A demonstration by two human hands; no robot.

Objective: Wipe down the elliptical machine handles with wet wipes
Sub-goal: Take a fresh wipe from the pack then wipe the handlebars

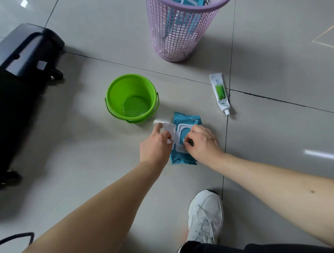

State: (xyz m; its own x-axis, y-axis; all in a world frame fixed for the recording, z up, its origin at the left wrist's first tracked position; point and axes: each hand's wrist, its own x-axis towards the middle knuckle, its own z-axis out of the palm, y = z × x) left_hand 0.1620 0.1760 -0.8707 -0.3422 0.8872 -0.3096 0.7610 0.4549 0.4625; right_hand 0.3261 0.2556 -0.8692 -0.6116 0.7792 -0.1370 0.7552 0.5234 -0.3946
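Past a white sneaker [206, 216], in the middle of the floor [90, 162], lies a teal wet wipes pack [188, 119], crinkled, its white flip lid [169, 129] swung open leftward. The left hand [157, 144] grips that lid; the right hand [202, 142] pinches at the pack's opening. A green bucket [115, 93] stands just beyond.

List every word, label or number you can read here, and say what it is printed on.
No text here is legible.
Tube: green and dark print along its length, too blurred to read.
Wipes pack: a little white print near its far edge, too small to read.
Blue package in the basket: white markings, broken up by the mesh, unreadable.
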